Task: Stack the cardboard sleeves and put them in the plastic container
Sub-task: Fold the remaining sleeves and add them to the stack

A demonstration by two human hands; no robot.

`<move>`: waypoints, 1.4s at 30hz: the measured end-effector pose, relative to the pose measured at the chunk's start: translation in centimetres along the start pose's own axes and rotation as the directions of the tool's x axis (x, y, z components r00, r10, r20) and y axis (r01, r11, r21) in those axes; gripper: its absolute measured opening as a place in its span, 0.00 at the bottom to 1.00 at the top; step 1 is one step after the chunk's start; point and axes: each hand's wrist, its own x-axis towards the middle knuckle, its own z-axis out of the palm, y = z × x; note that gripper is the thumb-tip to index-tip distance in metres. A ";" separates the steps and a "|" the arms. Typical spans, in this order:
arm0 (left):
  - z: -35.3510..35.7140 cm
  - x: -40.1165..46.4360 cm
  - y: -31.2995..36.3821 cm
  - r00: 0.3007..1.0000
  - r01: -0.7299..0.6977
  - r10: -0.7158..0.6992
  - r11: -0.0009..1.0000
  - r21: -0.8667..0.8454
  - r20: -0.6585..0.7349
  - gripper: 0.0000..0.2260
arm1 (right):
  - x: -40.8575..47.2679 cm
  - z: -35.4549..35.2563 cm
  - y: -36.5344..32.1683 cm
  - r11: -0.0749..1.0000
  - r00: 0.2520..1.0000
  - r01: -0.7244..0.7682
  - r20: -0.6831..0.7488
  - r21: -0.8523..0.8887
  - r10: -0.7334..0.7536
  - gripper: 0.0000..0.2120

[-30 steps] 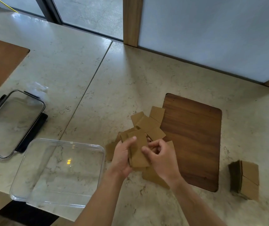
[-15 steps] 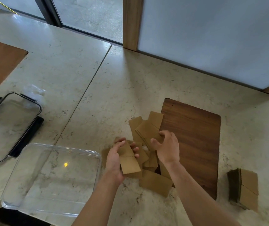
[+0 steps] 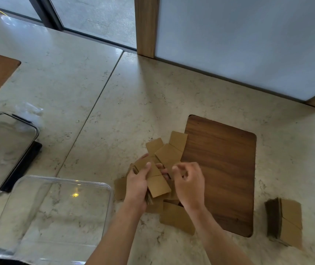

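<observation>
The left hand [image 3: 136,185] grips a stack [image 3: 155,183] of sleeves, while the right hand [image 3: 189,185], curled with what looks like nothing in it, hovers just beside the loose sleeves [image 3: 170,155] lying ahead of it.

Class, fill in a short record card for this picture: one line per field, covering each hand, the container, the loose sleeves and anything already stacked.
Left hand: grips a small stack of cardboard sleeves
Right hand: fingers curled over the loose sleeves; hold unclear
Plastic container: holds no sleeves, left of the hands
Finished stack: right of the wooden board
Lid: off, far left
</observation>
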 end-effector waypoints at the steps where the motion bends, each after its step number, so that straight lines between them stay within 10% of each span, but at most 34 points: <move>1: -0.2 -0.1 0.0 1.000 -0.002 0.004 0.996 -0.085 0.022 0.14 | 0.7 0.1 -0.1 0.992 1.000 -0.014 -0.020 -0.128 0.011 0.12; 5: -0.9 -0.3 0.2 0.998 0.015 -0.004 0.980 -0.198 0.056 0.19 | 2.9 0.8 0.0 0.878 0.990 -0.044 0.095 -0.478 0.101 0.34; 11: -0.8 0.3 0.9 1.000 0.027 -0.028 0.993 -0.111 -0.004 0.21 | 3.8 -1.9 -0.3 0.980 0.984 -0.172 -0.019 0.099 0.175 0.08; 13: -0.4 0.6 0.8 0.999 -0.035 0.035 0.999 0.006 -0.017 0.25 | 2.5 -1.9 -1.4 0.880 0.944 -0.312 0.224 0.359 0.243 0.08; 16: -0.1 1.1 0.6 0.996 -0.088 0.085 0.976 0.198 0.024 0.23 | 0.8 -0.6 -1.8 0.941 0.862 -0.242 0.498 0.237 0.096 0.17; 22: -0.8 1.5 1.1 0.996 -0.035 0.037 0.999 -0.027 0.080 0.18 | 6.1 0.3 -1.2 0.986 0.986 -0.161 -0.036 -0.035 0.160 0.08; 23: -0.9 1.5 1.3 0.995 -0.029 0.035 0.997 -0.070 0.090 0.19 | 7.1 0.7 -1.4 0.969 0.985 -0.172 -0.059 -0.177 0.164 0.20; 27: -1.0 1.9 1.6 0.999 0.005 0.002 0.989 -0.148 0.047 0.21 | 9.4 2.5 -2.0 0.928 0.989 -0.143 -0.088 -0.344 0.120 0.40; 35: -0.6 3.1 2.1 0.997 -0.013 0.024 0.989 -0.150 0.071 0.33 | 10.2 -0.2 -4.0 0.951 0.968 -0.177 -0.132 0.255 0.215 0.16; 38: 0.0 3.3 2.3 0.997 -0.052 0.055 0.997 -0.062 0.056 0.36 | 6.5 1.0 -4.8 0.964 0.989 -0.110 0.127 0.243 0.080 0.11; 42: 0.0 3.5 2.1 0.992 -0.126 0.127 0.992 0.008 -0.009 0.13 | 3.2 4.3 -4.1 0.992 0.972 0.063 0.218 0.113 -0.087 0.13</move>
